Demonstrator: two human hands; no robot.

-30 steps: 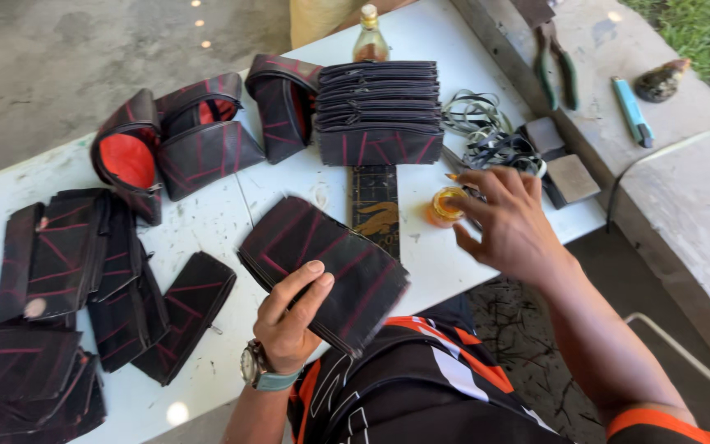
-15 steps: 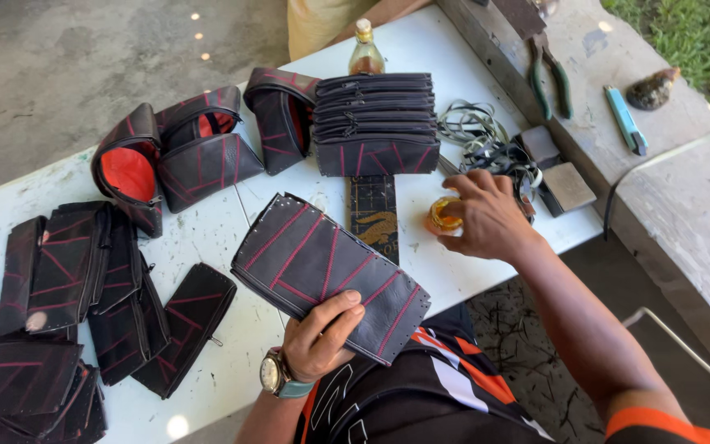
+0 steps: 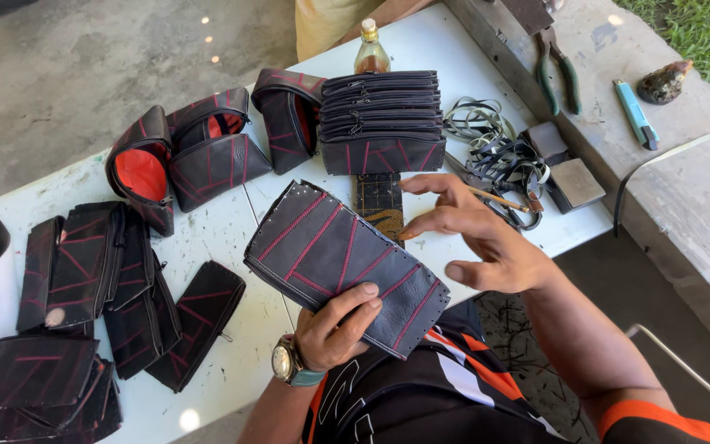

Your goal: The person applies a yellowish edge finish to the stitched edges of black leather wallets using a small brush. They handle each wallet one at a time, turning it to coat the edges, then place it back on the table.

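Left hand (image 3: 334,325) grips the near edge of a dark leather panel (image 3: 338,255) with red stitched lines, thumb on top, fingers curled under; wristwatch (image 3: 287,362) on that wrist. Panel sits tilted over the near edge of the white surface (image 3: 232,238), partly above the person's lap, perforated holes along its far-left edge

Right hand (image 3: 474,234) is open, fingers spread, holding nothing, hovering just right of the panel's far end, fingertips pointing left. Can't tell if it touches the panel. Under the fingertips: a small dark patterned strip (image 3: 380,205) lying on the surface

Far centre: stack of finished dark zip pouches (image 3: 381,119), red stitching on the front face. Brown glass bottle (image 3: 371,51) just behind it. Left of the stack: three open pouches standing up, one with red lining (image 3: 141,173) showing

Left side: loose pile of flat stitched panels (image 3: 92,271), more stacked at the near-left corner (image 3: 34,378)

Right of the stack: tangle of thin rubber strips (image 3: 491,148), two small blocks (image 3: 564,168) beside it, a thin wooden stick (image 3: 499,199) near the right hand's fingers

Concrete ledge (image 3: 700,189) to the right carries pliers (image 3: 556,70), a blue utility knife (image 3: 636,113) and a small dark lump (image 3: 665,82), well apart from both hands
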